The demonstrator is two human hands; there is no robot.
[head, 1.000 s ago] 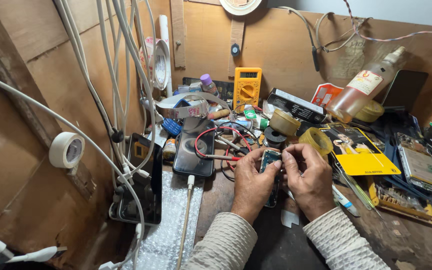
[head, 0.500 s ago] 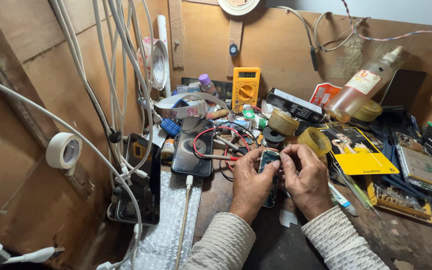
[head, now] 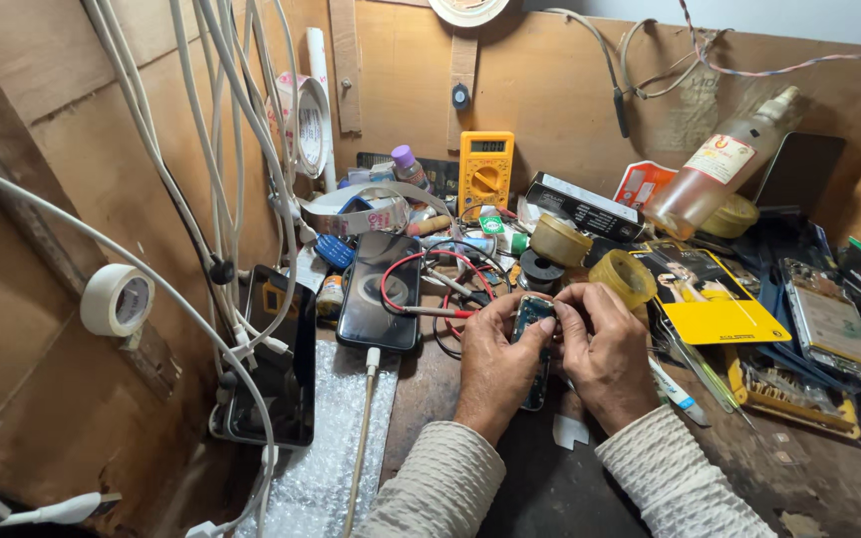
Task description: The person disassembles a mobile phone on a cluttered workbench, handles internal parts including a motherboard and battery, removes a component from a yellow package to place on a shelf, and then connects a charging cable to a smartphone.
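- Multimeter (head: 486,171) stands at the back of the desk (head: 829,468).
- Phone (head: 381,291) lies before it, to the left.
- Spray bottle (head: 715,169) leans well right of it.
- Circuit board (head: 532,319) lies before it, between both hands.

Small opened phone (head: 533,339), dark body w/ teal-blue circuit board exposed at upper end, back cover off. Lying roughly lengthwise front-to-back on dark wood surface (head: 550,488), top end angled slightly away, lower end resting on surface near a white scrap; mid part hidden, so full outline can't be made out. Pinched at top end between left hand (head: 491,361) and right hand (head: 605,349), fingertips of both meeting over the board.
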